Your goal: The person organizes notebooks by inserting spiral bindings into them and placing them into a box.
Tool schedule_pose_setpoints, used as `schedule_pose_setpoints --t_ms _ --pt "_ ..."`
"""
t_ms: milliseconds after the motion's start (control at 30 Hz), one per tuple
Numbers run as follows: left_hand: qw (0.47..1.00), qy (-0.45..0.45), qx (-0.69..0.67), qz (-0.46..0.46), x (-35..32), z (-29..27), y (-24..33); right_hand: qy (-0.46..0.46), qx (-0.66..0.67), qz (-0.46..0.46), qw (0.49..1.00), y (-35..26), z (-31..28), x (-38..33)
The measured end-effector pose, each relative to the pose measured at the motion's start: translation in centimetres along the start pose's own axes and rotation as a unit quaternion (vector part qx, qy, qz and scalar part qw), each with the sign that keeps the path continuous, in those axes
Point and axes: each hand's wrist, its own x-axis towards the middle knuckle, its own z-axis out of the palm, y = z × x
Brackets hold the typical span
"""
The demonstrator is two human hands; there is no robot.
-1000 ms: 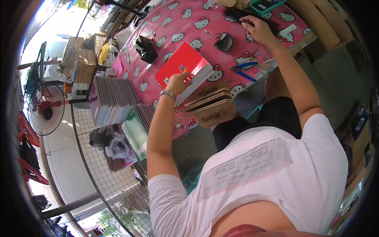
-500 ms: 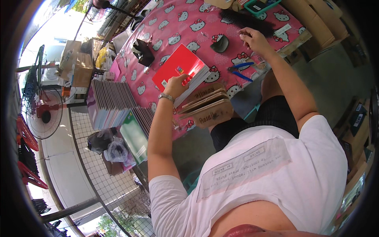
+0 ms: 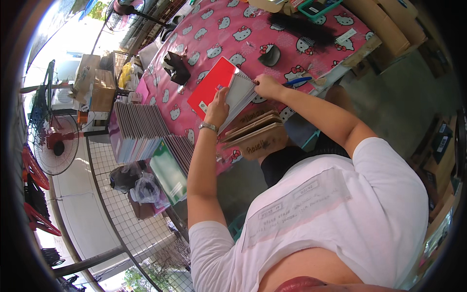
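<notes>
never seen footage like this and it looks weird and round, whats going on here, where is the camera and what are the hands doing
The camera sits on a person's head and looks down through a fisheye lens, which bends the edges round. No machine here: just two bare hands. The left hand steadies a red spiral notebook on a pink patterned tablecloth. The right hand grips the notebook's pages at the spiral edge. Under it lie brown cardboard sheets. A blue pen, a black brush and stacks of notebooks lie nearby.
</notes>
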Motion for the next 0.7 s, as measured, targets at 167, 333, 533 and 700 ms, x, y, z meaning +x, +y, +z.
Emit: schedule_pose_setpoints --t_ms 167,333,533,700 --pt "0.996 -0.066 0.036 0.049 -0.3 -0.5 -1.1 -0.024 -0.105 -0.011 0.994 -2.6 0.2 -0.8" --pt "0.990 -0.113 0.087 0.009 0.1 -0.5 -0.7 -0.102 -0.165 0.022 0.981 -4.6 -1.0 -1.2" --pt "0.991 -0.089 0.090 0.051 1.2 -0.3 -0.1 0.074 -0.092 0.038 0.992 -2.1 0.8 0.7" --pt "0.995 -0.076 0.060 0.023 -0.1 -0.5 -1.8 -0.047 -0.086 0.067 0.993 -4.9 -0.3 0.3"
